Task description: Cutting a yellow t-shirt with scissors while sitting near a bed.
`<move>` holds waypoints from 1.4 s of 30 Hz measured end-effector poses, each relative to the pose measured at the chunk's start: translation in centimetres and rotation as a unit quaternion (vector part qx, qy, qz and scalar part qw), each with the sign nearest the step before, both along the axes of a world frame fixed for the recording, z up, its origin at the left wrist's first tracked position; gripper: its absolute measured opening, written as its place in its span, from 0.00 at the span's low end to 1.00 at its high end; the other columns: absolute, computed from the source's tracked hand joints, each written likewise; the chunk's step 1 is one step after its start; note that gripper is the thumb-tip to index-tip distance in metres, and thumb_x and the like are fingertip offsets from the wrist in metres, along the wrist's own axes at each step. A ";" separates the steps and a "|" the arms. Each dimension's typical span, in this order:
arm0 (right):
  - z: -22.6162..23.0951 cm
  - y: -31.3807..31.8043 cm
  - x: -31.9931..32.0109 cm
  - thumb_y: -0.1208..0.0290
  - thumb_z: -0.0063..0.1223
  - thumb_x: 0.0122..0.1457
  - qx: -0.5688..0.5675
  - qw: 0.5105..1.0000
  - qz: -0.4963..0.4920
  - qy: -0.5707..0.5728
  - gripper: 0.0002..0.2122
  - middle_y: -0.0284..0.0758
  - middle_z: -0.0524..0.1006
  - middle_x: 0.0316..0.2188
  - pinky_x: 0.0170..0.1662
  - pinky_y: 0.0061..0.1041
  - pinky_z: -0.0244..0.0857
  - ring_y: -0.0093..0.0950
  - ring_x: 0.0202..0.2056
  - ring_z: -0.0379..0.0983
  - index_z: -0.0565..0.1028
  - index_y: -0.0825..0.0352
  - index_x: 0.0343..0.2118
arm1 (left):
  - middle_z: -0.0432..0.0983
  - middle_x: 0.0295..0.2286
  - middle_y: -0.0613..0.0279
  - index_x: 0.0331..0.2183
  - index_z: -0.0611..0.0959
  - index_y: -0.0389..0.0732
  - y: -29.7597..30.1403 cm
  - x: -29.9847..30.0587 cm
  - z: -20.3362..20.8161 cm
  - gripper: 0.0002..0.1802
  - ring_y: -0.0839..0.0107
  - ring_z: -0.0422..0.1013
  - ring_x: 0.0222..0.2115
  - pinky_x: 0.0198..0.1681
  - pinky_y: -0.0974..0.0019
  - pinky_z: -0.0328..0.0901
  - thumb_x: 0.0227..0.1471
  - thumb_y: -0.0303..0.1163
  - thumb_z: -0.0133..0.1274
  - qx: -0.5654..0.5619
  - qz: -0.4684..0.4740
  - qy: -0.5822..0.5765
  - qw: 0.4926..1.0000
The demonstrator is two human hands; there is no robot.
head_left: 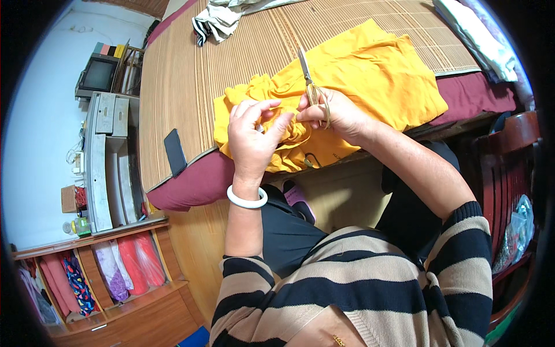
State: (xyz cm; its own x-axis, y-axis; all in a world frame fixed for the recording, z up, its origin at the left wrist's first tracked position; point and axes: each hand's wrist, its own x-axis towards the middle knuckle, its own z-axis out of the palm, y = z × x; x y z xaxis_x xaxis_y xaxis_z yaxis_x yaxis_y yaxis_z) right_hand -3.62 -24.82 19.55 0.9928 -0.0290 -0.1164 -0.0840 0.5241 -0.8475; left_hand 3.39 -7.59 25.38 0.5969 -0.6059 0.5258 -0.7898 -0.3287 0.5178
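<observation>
A pair of scissors (313, 92) with gold-coloured handles is held in my right hand (342, 115). Its blades point away from me, over a rumpled yellow cloth garment (370, 75). The thumb and forefinger of that hand come close together; whether they pinch something thin cannot be made out. My left hand (253, 136), with a white bangle on the wrist, is just to the left above a bunched part of the yellow cloth. Its thumb and forefinger are curved and apart, with no object seen between them. Its other fingers are partly hidden.
The yellow garment lies on a bed with a woven mat (191, 98) and maroon bedding (193, 188). A dark phone (174, 152) rests near the bed's left edge. Light clothing (222, 20) lies farther back. A dark red wooden chair (509, 173) stands at right, a cabinet (110, 165) at left.
</observation>
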 end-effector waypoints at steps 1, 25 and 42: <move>0.0 0.1 0.1 0.73 0.62 0.48 0.001 1.000 0.001 -0.002 0.09 0.26 0.71 0.20 0.27 0.17 0.58 0.16 0.22 0.67 0.72 0.64 0.31 | 0.72 0.24 0.62 0.31 0.83 0.38 0.1 -0.1 0.0 0.11 0.69 0.69 0.28 0.33 0.67 0.63 0.41 0.27 0.65 0.001 0.001 -0.002 1.000; 0.5 0.4 -0.1 0.75 0.62 0.48 -0.021 1.000 -0.019 0.001 0.09 0.28 0.72 0.21 0.26 0.19 0.61 0.18 0.22 0.68 0.72 0.65 0.30 | 0.77 0.28 0.65 0.37 0.80 0.35 1.8 1.1 -0.4 0.10 0.80 0.72 0.30 0.33 0.81 0.64 0.57 0.32 0.56 -0.168 -0.003 0.384 0.908; 0.1 0.8 0.0 0.75 0.61 0.49 -0.036 0.999 -0.018 -0.003 0.08 0.27 0.72 0.21 0.26 0.17 0.59 0.16 0.21 0.67 0.72 0.63 0.30 | 0.74 0.20 0.62 0.27 0.84 0.34 0.2 -1.0 0.1 0.06 0.71 0.69 0.23 0.28 0.70 0.64 0.42 0.23 0.64 -0.035 0.011 0.058 0.998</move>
State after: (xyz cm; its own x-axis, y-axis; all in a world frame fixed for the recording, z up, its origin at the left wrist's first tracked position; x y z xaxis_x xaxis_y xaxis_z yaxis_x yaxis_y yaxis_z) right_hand -3.60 -24.07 19.70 0.9916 -0.0722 -0.1070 -0.0615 0.4645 -0.8835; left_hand 2.40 -7.40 25.48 0.6687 -0.5562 0.4934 -0.7167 -0.3057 0.6268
